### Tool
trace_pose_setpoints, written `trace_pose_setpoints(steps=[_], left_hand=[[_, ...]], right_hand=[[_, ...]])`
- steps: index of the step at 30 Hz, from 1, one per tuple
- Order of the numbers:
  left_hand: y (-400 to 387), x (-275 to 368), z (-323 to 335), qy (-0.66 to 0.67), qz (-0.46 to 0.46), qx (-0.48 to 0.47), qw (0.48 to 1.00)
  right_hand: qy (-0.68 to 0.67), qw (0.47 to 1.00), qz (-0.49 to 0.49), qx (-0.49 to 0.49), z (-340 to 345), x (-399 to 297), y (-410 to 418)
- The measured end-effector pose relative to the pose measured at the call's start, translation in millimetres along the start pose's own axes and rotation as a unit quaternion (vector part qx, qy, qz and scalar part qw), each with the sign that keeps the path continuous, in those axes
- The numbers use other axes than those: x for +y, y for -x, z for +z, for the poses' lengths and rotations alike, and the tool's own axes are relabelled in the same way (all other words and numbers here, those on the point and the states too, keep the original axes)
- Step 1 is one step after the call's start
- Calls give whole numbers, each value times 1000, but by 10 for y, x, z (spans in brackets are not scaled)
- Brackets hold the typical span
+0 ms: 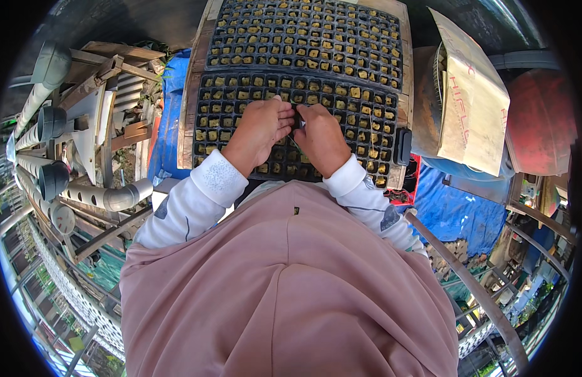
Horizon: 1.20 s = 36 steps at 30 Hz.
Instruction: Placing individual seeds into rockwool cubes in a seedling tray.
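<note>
Two black plastic seedling trays lie one behind the other on a wooden board (186, 132), their cells holding small yellowish-brown cubes of growing medium. Over the near tray (215, 95) is my left hand (265, 129), turned partly palm-up with its fingers curled inward; whatever lies in the palm is hidden. My right hand (321, 136) faces it a short gap away, thumb and forefinger bent together. A thin line shows between the hands, too fine to identify or to tell which hand has it. The far tray (310, 35) is beyond both hands.
A slim black case (402, 147) stands at the near tray's right edge. Further right are an opened paper sack (475, 99), a red rounded container (541, 122) and blue tarpaulin (460, 217). PVC pipes (107, 195) and scrap timber (126, 136) crowd the left. A metal rail (470, 282) runs at lower right.
</note>
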State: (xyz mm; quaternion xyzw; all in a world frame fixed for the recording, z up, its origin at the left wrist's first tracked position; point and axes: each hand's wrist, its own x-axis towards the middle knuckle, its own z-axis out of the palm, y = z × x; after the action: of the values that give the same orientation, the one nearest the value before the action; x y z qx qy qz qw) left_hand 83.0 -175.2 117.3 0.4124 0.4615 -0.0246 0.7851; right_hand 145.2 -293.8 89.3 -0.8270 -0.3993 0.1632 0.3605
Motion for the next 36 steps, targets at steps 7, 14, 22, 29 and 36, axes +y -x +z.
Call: trace_pose_setpoints(steps=[7,14,22,29,36], left_hand=[[15,56,71,-41,-18,-15,999],[18,124,118,-49,-65,-34,996],[-76,77,86,-45,-65,-53,995],[-178,10,109,-45,-37,-23,998],[-153,40,190,-7,-90,9,996]], right_hand=[[-4,1000,-10,-3,-9,19,-4],[-23,1000,12,-1,2,36,14],[-18,1000,21,-12,-15,30,24],[-1,1000,-6,1,-15,16,44],[-66,997,36,3,-68,-26,50]])
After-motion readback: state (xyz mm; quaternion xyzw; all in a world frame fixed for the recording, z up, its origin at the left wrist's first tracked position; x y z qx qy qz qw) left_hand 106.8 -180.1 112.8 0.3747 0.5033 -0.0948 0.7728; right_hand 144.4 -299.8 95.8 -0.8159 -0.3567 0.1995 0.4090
